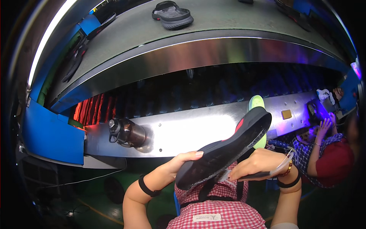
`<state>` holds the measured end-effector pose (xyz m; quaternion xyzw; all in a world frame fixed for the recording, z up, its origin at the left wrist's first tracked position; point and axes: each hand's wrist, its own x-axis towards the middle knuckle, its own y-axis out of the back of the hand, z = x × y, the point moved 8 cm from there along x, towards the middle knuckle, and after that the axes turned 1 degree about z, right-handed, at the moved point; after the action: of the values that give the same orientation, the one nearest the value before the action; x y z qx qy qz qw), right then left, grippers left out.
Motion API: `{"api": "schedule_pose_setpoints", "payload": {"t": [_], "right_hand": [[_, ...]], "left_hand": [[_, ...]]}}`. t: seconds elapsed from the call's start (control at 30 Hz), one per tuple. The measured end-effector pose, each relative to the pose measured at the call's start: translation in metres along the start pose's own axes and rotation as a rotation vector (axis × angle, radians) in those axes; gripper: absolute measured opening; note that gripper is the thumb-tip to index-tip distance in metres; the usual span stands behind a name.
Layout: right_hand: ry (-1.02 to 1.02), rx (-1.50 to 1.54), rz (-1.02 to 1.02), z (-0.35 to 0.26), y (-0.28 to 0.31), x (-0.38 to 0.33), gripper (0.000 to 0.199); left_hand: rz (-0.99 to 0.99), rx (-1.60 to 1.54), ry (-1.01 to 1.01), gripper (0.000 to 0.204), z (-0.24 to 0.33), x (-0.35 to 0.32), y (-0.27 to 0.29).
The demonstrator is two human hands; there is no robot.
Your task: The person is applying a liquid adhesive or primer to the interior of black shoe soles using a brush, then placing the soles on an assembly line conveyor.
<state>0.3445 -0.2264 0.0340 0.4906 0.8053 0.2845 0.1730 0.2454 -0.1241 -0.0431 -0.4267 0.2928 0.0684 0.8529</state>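
Observation:
My left hand (187, 159) grips one end of a long black shoe (225, 152), thumb on its side. The shoe is tilted, its dark, smooth underside turned toward me, with a whitish line along its lower edge. A red patch shows on its upper side, and a lime-green shoe last (256, 102) shows behind its far end. Closed around the dark handle of a brush (224, 175) is my right hand (263, 162). The brush's pale bristles lie at or very near the shoe's lower edge; exact contact is hard to make out.
On the metal bench (171, 131) stand a dark bottle (127, 133) at left and a small yellowish block (286, 114) at right. Beyond is a conveyor belt (126, 36) carrying a black shoe sole (172, 15) and other dark pieces. A co-worker (331, 154) works at far right.

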Motion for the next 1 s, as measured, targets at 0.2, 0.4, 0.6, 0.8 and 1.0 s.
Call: {"api": "schedule_pose_setpoints", "payload": {"t": [0.2,0.4,0.6,0.8,1.0], "right_hand": [[0.012,0.027,0.043,0.005,0.005,-0.001,0.027],[-0.069,0.016,0.066,0.01,0.017,-0.009,0.031],[-0.071,-0.147,0.026,0.004,0.019,-0.019,0.032],[-0.101,-0.172,0.106,0.006,0.03,-0.029,0.025],[-0.061,0.032,0.293,0.007,0.046,-0.035,0.028]], "left_hand": [[-0.024,0.205,-0.039,0.065,0.004,-0.007,0.0],[-0.036,0.146,-0.004,0.068,0.002,-0.017,0.008],[0.077,0.091,0.06,0.07,-0.006,-0.027,0.022],[0.065,0.156,-0.027,0.07,0.001,-0.029,0.023],[-0.005,0.217,-0.15,0.079,0.01,-0.043,0.012]]}}
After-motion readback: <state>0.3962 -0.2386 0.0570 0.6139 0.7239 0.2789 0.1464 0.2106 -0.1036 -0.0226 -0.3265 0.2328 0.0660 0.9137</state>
